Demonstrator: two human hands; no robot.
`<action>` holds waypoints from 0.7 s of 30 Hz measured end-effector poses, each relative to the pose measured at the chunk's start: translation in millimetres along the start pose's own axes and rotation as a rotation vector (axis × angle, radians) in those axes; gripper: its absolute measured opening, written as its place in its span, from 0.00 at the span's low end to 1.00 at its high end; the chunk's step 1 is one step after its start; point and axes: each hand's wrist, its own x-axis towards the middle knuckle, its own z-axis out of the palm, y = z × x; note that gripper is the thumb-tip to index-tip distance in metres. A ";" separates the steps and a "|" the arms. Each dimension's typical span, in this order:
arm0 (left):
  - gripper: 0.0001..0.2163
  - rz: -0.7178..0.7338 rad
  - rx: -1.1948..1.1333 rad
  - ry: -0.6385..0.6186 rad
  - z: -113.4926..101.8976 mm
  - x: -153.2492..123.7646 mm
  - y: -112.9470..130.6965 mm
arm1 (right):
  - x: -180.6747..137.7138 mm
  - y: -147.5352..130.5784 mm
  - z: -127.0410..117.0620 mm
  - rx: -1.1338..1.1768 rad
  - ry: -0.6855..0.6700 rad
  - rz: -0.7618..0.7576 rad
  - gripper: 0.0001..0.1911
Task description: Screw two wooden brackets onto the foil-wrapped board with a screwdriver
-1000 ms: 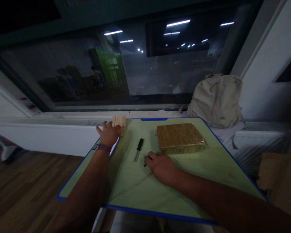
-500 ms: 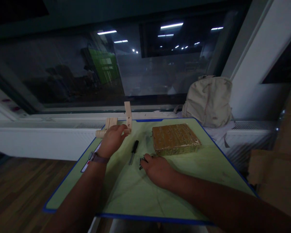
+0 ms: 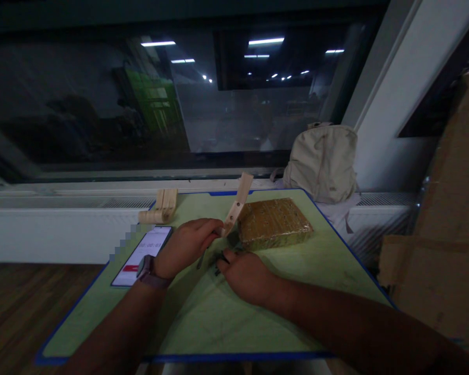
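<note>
Head view: left hand [image 3: 188, 245] pinches wooden strip [image 3: 239, 204], right hand [image 3: 245, 275] touches screws [image 3: 218, 264], grip unclear, phone [image 3: 147, 250] digits blurred.

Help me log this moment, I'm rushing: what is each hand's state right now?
Left hand: closed, holding a wooden strip with holes.
Right hand: fingers at small dark pieces; whether its grip is closed cannot be told.

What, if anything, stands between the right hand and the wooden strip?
Nothing visible blocks the gap between the right hand and the wooden strip. The left hand holds the strip's lower end; the wrapped block lies to the right.
</note>
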 end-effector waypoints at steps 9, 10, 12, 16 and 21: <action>0.07 0.119 0.026 0.116 1.6 -0.1 5.9 | -1.9 -6.3 -8.3 -0.064 0.060 -0.020 0.10; 0.07 0.130 0.031 0.133 1.6 0.0 7.1 | -2.4 -7.6 -9.8 -0.066 0.078 -0.027 0.09; 0.08 0.150 0.042 0.168 1.9 0.0 9.9 | -3.4 -8.8 -12.3 -0.054 0.128 -0.048 0.08; 0.09 0.165 0.064 0.243 2.8 0.1 14.9 | -6.5 -2.8 -15.8 -0.006 0.362 -0.136 0.13; 0.08 0.135 0.066 0.339 5.8 0.4 17.9 | -5.3 12.3 -25.1 0.288 0.952 -0.053 0.14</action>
